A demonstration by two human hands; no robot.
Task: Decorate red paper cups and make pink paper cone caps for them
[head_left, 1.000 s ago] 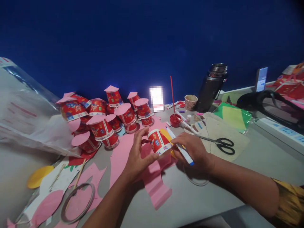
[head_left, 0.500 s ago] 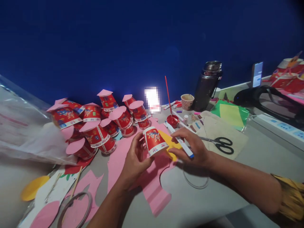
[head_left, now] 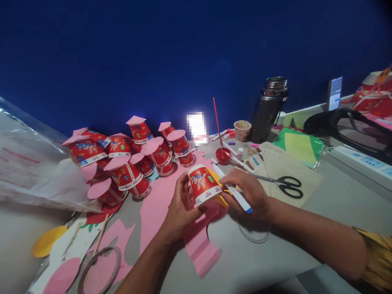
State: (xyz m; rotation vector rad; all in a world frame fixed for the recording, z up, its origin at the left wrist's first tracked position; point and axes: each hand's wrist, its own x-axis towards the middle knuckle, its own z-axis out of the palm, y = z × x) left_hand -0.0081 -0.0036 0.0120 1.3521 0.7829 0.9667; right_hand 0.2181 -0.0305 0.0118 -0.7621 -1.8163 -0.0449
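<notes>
My left hand [head_left: 180, 210] is closed around a red and white printed paper cup [head_left: 202, 183], which is upside down and tilted, its wide rim toward me. In my right hand [head_left: 249, 190] there is a white marker pen [head_left: 240, 198] with a blue end, lying across the palm side of the fingers. The right fingertips are right at the cup's right side; whether they press on it I cannot tell. Beneath both hands lie cut pink paper [head_left: 202, 249] and a piece of yellow paper [head_left: 221, 200], partly hidden by the cup.
Several red cups with pink paper discs [head_left: 122, 173] are stacked at the left, beside a plastic bag [head_left: 36, 159]. Scissors [head_left: 289, 187], a red paint pot [head_left: 223, 156], a dark flask [head_left: 269, 108] and a power strip [head_left: 361, 163] stand or lie to the right. A tape roll [head_left: 116, 265] is front left.
The cup has turned in my left hand and shifted slightly right. My right hand's fingers have come closer to the cup's side, with the marker still held.
</notes>
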